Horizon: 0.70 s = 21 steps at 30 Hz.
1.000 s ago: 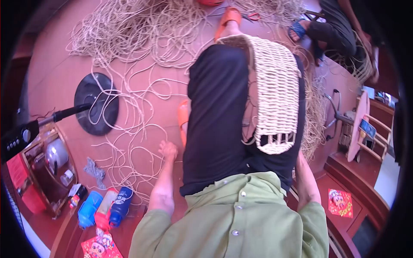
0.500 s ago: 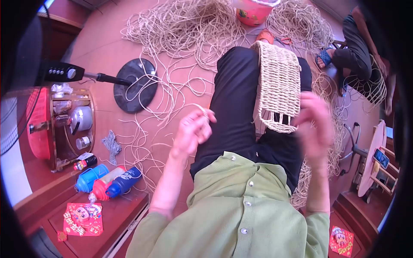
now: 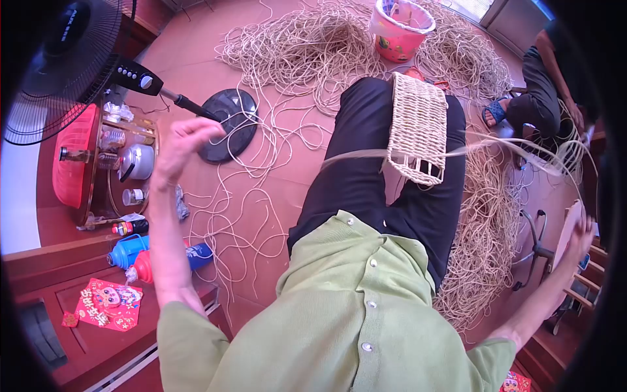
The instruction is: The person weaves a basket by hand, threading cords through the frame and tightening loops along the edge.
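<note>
A woven strip of pale cord lies across the dark-trousered thighs, its open-slotted, rounded end toward the body. My left hand is raised on the left, in front of the fan stand, with its fingers pinched together; what they hold, if anything, cannot be made out. Far out on the right, my right hand is closed by a length of cord that arcs down to it. Blurred cord stretches across the thighs and the woven strip toward the right.
Loose cord is heaped on the floor ahead, with more at the right. A pink bucket, a fan base, bottles and a shelf stand around. Another person's leg shows at upper right.
Both hands have spread far apart, the left moving left and up, the right moving outward to the right. Cord now sweeps across the thighs. The view has shifted, showing the fan head.
</note>
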Tool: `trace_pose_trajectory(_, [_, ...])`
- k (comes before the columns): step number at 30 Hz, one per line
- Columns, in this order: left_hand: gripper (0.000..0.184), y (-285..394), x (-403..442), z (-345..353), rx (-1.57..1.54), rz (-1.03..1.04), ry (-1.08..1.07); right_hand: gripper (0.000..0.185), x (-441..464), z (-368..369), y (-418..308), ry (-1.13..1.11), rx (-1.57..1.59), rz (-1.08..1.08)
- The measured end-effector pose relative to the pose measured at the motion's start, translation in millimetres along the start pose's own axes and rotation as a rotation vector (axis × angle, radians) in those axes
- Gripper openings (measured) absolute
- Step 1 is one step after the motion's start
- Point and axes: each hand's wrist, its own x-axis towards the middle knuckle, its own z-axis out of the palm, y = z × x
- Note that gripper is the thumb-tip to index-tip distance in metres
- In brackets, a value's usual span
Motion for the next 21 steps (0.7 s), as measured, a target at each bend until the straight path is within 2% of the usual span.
trace_pose_trajectory(1, [0.014, 0.4, 5.3, -9.8, 0.012, -0.043, 0.052, 0.019, -16.9, -31.2, -3.8, 0.101, -0.522, -0.126])
trace_pose_trajectory(2, [0.013, 0.0, 11.6, -9.4, -0.008, 0.007, 0.052, 0.02, -40.4, -46.9, -8.3, 0.153, -0.846, -0.198])
trace_pose_trajectory(3, [0.015, 11.9, 13.5, -6.9, -0.037, -0.031, -0.041, 0.02, -64.0, -49.8, -12.2, 0.157, -0.949, -0.253])
trace_pose_trajectory(5, [0.022, 39.3, 23.2, 33.9, -0.001, -0.014, -0.265, 0.022, -148.1, 7.1, -42.3, 0.039, -0.927, -0.329])
trace_pose_trajectory(7, [0.032, 77.0, 19.3, 122.7, -0.112, 0.08, -0.567, 0.023, -254.2, 89.5, -84.1, -0.215, -0.667, -0.17])
trace_pose_trajectory(8, [0.042, 77.9, 14.3, 173.5, -0.33, -0.002, -0.778, 0.024, -307.7, 130.9, -105.0, -0.38, -0.539, -0.04])
trace_pose_trajectory(9, [0.051, 93.7, 0.3, 222.6, -0.427, 0.061, -0.899, 0.025, -358.9, 169.4, -127.1, -0.601, -0.479, 0.017])
trace_pose_trajectory(10, [0.054, 106.1, -11.1, 258.0, -0.46, 0.025, -0.975, 0.013, -397.3, 205.9, -145.3, -0.916, -0.412, -0.153])
trace_pose_trajectory(11, [0.055, 121.5, -23.8, 285.0, -0.573, -0.021, -1.023, 0.006, -430.1, 229.3, -139.1, -1.038, -0.344, -0.447])
trace_pose_trajectory(12, [0.05, 128.1, -29.5, 302.0, -0.658, -0.113, -1.027, 0.006, -461.8, 239.6, -131.7, -1.12, -0.517, -0.518])
trace_pose_trajectory(13, [0.032, 131.3, -35.2, 314.0, -0.716, -0.14, -0.899, 0.015, -476.8, 246.4, -137.5, -1.132, -0.453, -0.55])
trace_pose_trajectory(14, [0.025, 131.3, -34.6, 312.8, -0.907, -0.168, -0.798, 0.018, -483.9, 239.1, -128.4, -1.203, -0.494, -0.607])
trace_pose_trajectory(15, [0.02, 129.3, -31.7, 307.1, -1.093, -0.201, -0.687, 0.018, -486.7, 229.8, -114.1, -1.174, -0.543, -0.604])
trace_pose_trajectory(16, [0.021, 124.4, -23.5, 294.4, -1.269, -0.253, -0.601, 0.019, -486.4, 214.7, -95.9, -1.147, -0.593, -0.595])
trace_pose_trajectory(18, [0.025, 110.0, -4.5, 265.8, -1.33, -0.26, -0.36, 0.018, -478.1, 174.8, -57.0, -1.067, -0.723, -0.489])
trace_pose_trajectory(21, [0.025, 65.3, 10.9, 238.6, -1.388, -0.202, -0.259, 0.015, -464.4, 86.4, 6.6, -0.939, -1.067, -0.246])
